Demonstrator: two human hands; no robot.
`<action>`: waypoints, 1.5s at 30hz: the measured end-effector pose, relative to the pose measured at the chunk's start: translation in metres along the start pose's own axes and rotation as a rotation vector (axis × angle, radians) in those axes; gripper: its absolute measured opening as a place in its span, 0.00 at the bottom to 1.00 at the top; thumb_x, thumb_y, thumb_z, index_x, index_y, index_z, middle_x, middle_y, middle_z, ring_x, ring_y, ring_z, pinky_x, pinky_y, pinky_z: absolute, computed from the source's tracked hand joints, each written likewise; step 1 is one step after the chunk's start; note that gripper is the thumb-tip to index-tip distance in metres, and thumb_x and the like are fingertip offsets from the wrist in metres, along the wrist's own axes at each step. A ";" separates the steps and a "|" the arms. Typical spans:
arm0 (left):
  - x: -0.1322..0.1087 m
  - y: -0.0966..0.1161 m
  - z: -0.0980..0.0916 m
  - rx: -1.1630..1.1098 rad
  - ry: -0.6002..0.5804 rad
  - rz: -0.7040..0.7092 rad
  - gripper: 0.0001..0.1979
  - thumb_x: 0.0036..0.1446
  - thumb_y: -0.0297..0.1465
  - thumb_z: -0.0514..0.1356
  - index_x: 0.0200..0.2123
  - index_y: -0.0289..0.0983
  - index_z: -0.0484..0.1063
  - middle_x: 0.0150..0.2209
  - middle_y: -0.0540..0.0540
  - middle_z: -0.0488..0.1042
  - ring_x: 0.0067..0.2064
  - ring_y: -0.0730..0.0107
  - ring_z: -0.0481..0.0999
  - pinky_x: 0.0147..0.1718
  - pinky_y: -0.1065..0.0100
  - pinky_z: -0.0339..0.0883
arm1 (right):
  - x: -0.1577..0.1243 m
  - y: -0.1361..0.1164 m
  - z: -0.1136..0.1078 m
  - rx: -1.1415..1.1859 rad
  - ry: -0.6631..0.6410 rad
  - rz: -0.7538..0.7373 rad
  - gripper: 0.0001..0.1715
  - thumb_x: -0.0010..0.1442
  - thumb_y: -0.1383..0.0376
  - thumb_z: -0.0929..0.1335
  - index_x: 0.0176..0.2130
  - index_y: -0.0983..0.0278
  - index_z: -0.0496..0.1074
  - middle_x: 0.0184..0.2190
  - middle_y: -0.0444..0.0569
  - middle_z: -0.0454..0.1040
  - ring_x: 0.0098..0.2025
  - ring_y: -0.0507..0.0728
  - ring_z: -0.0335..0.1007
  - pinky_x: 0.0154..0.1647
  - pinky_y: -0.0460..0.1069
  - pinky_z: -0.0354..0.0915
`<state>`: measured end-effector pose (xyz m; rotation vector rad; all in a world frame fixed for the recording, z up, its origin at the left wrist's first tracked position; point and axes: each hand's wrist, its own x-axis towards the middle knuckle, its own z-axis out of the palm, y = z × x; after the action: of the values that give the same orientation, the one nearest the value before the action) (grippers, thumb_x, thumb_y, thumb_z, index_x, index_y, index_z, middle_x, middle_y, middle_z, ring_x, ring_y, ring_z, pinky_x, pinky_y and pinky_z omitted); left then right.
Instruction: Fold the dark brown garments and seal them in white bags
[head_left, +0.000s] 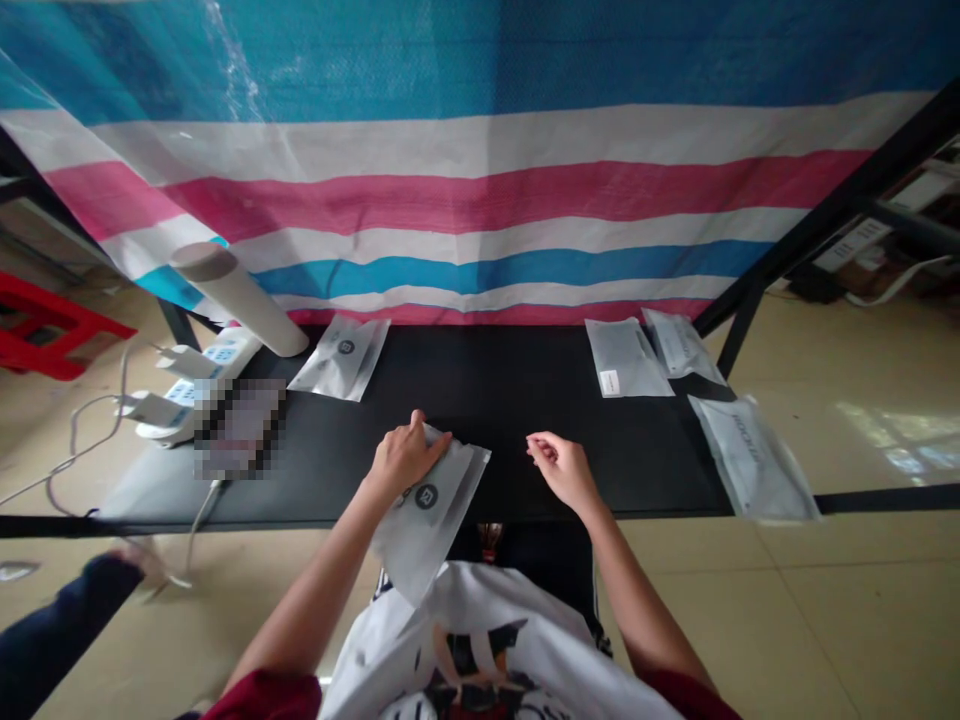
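Observation:
My left hand [409,455] lies on the upper end of a frosted plastic pouch [435,500] with a round dark logo, its thumb and fingers spread over it. The pouch's lower end hangs over the front edge of the black table [487,375]. To the right of it my right hand [559,465] is held over the table with its fingers curled in; whether anything small is between them is hidden. Another frosted pouch [341,357] with the same logo lies at the back left. At the back right are two more pouches [628,357] [684,345], and one [756,455] overhangs the right edge.
A white cylinder [244,300] stands at the back left beside a power strip [202,385] with plugs and cables. A blurred-out phone-like object [241,428] with a cable lies near it. A striped sheet [480,200] hangs behind the table. A person's leg [67,610] shows lower left.

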<state>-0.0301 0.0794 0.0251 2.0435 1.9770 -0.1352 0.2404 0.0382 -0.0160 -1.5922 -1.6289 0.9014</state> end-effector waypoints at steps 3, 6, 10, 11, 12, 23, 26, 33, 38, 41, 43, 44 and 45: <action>-0.002 0.014 -0.006 0.042 0.007 -0.039 0.26 0.65 0.48 0.48 0.54 0.31 0.63 0.40 0.34 0.79 0.45 0.48 0.79 0.39 0.60 0.68 | 0.009 -0.020 0.021 -0.020 -0.168 0.013 0.23 0.64 0.49 0.63 0.30 0.61 0.76 0.25 0.50 0.79 0.26 0.58 0.76 0.27 0.48 0.64; -0.003 0.023 -0.013 0.077 0.174 0.052 0.23 0.65 0.44 0.49 0.54 0.34 0.65 0.46 0.33 0.76 0.50 0.47 0.76 0.43 0.57 0.68 | 0.014 -0.031 0.034 -0.059 -0.261 0.023 0.23 0.63 0.49 0.65 0.25 0.60 0.74 0.21 0.48 0.77 0.23 0.56 0.74 0.25 0.47 0.60; 0.008 0.031 -0.012 -0.063 0.172 0.414 0.17 0.66 0.40 0.50 0.50 0.38 0.72 0.48 0.39 0.76 0.52 0.53 0.74 0.48 0.58 0.66 | 0.019 -0.033 0.042 -0.016 -0.264 0.017 0.18 0.64 0.53 0.65 0.29 0.59 0.73 0.23 0.45 0.77 0.22 0.54 0.73 0.26 0.46 0.60; 0.013 0.032 -0.011 -0.117 0.086 0.487 0.16 0.65 0.38 0.51 0.47 0.40 0.74 0.46 0.41 0.77 0.49 0.55 0.75 0.47 0.60 0.66 | 0.021 -0.032 0.042 0.012 -0.267 0.018 0.17 0.65 0.54 0.64 0.29 0.60 0.72 0.24 0.45 0.76 0.23 0.54 0.73 0.27 0.45 0.60; 0.018 0.034 -0.009 -0.167 -0.001 0.530 0.15 0.65 0.37 0.51 0.44 0.41 0.75 0.43 0.43 0.78 0.46 0.58 0.77 0.45 0.62 0.67 | 0.023 -0.031 0.043 0.040 -0.267 0.019 0.17 0.65 0.54 0.63 0.29 0.60 0.71 0.24 0.45 0.76 0.24 0.54 0.73 0.28 0.45 0.61; 0.087 0.055 -0.013 -0.393 0.061 0.290 0.14 0.61 0.38 0.55 0.41 0.41 0.79 0.37 0.46 0.81 0.40 0.62 0.79 0.38 0.67 0.67 | 0.011 -0.018 0.035 0.187 -0.215 0.093 0.22 0.64 0.51 0.62 0.26 0.61 0.68 0.17 0.42 0.68 0.19 0.53 0.66 0.21 0.46 0.60; 0.108 0.062 -0.022 -0.382 0.109 0.252 0.14 0.62 0.38 0.54 0.41 0.41 0.79 0.39 0.44 0.81 0.43 0.58 0.78 0.43 0.62 0.66 | -0.022 -0.013 0.031 0.256 -0.276 0.150 0.23 0.65 0.49 0.62 0.27 0.62 0.69 0.19 0.44 0.70 0.21 0.54 0.69 0.21 0.46 0.62; 0.083 0.078 -0.027 -0.289 0.297 0.316 0.16 0.65 0.39 0.53 0.45 0.41 0.77 0.55 0.41 0.74 0.60 0.46 0.65 0.56 0.46 0.58 | -0.049 -0.012 0.022 0.373 -0.153 0.242 0.25 0.62 0.46 0.65 0.45 0.62 0.74 0.37 0.51 0.78 0.31 0.56 0.76 0.24 0.47 0.68; 0.030 0.059 0.002 -0.260 0.510 0.353 0.29 0.62 0.43 0.56 0.63 0.39 0.60 0.67 0.34 0.55 0.66 0.40 0.54 0.57 0.42 0.59 | -0.027 -0.009 0.019 0.500 -0.065 0.221 0.31 0.64 0.44 0.61 0.54 0.61 0.68 0.43 0.53 0.77 0.33 0.56 0.76 0.24 0.47 0.70; 0.012 0.046 0.033 -0.368 0.501 0.433 0.33 0.64 0.41 0.54 0.67 0.36 0.50 0.68 0.30 0.51 0.69 0.43 0.51 0.62 0.42 0.55 | -0.010 -0.008 0.023 0.430 -0.119 0.203 0.27 0.65 0.46 0.60 0.47 0.64 0.72 0.39 0.54 0.77 0.33 0.57 0.75 0.23 0.46 0.68; 0.008 0.041 0.051 -0.435 0.500 0.463 0.34 0.66 0.40 0.52 0.69 0.34 0.44 0.69 0.29 0.48 0.71 0.47 0.48 0.65 0.44 0.53 | 0.002 -0.009 0.025 0.329 -0.147 0.198 0.26 0.65 0.49 0.60 0.47 0.64 0.73 0.36 0.53 0.78 0.32 0.58 0.75 0.23 0.47 0.67; 0.007 0.039 0.058 -0.456 0.500 0.466 0.34 0.67 0.40 0.51 0.70 0.34 0.41 0.69 0.29 0.47 0.71 0.48 0.46 0.66 0.45 0.52 | 0.009 -0.011 0.026 0.259 -0.163 0.184 0.25 0.65 0.50 0.61 0.47 0.64 0.74 0.35 0.53 0.78 0.32 0.58 0.75 0.24 0.47 0.67; 0.007 0.039 0.062 -0.469 0.499 0.464 0.34 0.68 0.40 0.50 0.70 0.34 0.39 0.70 0.30 0.46 0.72 0.49 0.45 0.66 0.46 0.51 | 0.015 -0.013 0.027 0.179 -0.178 0.161 0.23 0.65 0.51 0.61 0.46 0.64 0.75 0.34 0.52 0.79 0.32 0.58 0.76 0.26 0.47 0.67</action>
<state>0.0169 0.0685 -0.0306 2.2617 1.4879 0.9213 0.2106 0.0527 -0.0190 -1.5714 -1.5050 1.2686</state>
